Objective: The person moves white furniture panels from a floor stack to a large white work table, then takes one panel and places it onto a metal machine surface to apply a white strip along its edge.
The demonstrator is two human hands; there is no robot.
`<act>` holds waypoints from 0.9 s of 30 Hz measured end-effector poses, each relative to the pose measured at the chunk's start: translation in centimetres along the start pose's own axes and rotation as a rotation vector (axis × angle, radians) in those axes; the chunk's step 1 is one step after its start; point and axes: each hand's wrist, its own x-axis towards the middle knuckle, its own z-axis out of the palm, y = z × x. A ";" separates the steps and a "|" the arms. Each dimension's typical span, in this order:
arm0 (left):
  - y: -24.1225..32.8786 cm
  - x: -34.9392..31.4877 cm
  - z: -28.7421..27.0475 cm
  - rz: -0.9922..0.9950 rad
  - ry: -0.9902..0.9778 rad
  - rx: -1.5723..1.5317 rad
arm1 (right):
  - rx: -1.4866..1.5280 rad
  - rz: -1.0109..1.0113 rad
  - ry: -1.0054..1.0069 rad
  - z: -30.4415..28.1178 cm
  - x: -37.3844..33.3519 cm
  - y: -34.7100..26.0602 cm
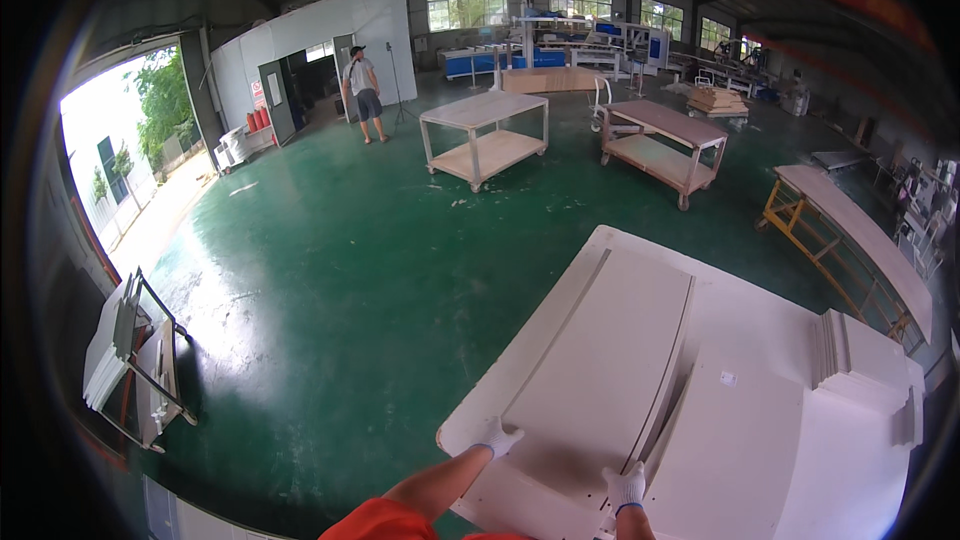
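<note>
The left hand (497,437), in a white knit glove with its thumb and fingers parted, is laid at the near left edge of a long white flat panel (598,350), in the lower middle of the frame. The right hand (626,487), similarly gloved and partly open, is placed by the panel's near right corner; whether the edge is gripped by either hand cannot be told. Orange-red fabric (385,520) is seen at the bottom edge.

The panel is supported on a broad white tabletop (755,315) with rounded corners, lower right. To its right, a second wide white panel (735,420) is laid, and a stack of small white boards (862,360) is set near the right edge.

Farther out, white sheets (112,345) are held on a dark-framed cart (165,380) at lower left. On the green floor (350,270), two wheeled trolleys (485,110) are placed at upper centre, with a standing person (363,90) seen to their left.
</note>
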 end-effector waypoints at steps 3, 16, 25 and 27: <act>-0.1 0.1 -0.4 0.064 0.038 0.069 | -0.071 0.075 0.024 0.6 0.3 -1.2; -2.1 -3.0 -5.9 -0.016 -0.108 0.025 | 0.293 0.341 -0.103 -0.3 -2.2 -0.2; 2.5 -12.0 -2.1 0.020 -0.286 -0.648 | 0.048 0.423 -0.072 -10.3 -6.5 1.3; 9.8 -12.2 -2.3 -0.184 -0.250 -0.816 | -0.028 0.410 -0.028 -13.1 -8.7 -0.2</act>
